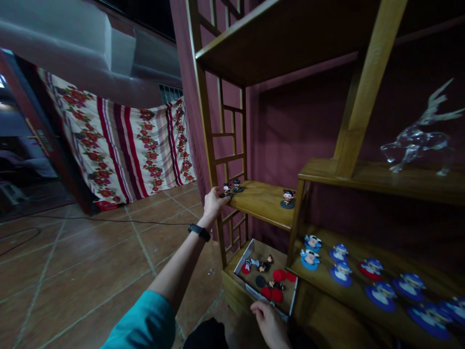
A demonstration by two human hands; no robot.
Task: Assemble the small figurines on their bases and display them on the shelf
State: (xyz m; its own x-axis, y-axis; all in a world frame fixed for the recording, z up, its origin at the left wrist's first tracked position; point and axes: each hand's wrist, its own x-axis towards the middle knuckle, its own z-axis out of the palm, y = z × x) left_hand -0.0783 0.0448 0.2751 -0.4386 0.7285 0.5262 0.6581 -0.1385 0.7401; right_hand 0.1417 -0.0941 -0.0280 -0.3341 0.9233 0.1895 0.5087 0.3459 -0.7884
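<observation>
My left hand [214, 202] is at the left end of the small wooden shelf, its fingers closed at the dark base of a small black-haired figurine [227, 189]. Just behind that one stands a similar figurine [237, 185]. At the right end of the same shelf, another figurine [287, 198] in red and black stands upright on a dark round base. Low in front of the shelf unit, my right hand [269, 324] is loosely curled beside the near edge of an open shallow box [248, 253]; I see nothing in it. Inside the box lie several figurines [265, 264] and red round bases [279, 275].
Several blue-and-white figurines [340, 272] on round bases stand on the lower right shelf [327, 237]. Above them, a clear glass deer [417, 140] is on a higher shelf. A flowered striped cloth [134, 150] hangs at left, and a cable [119, 221] crosses the tiled floor [105, 271].
</observation>
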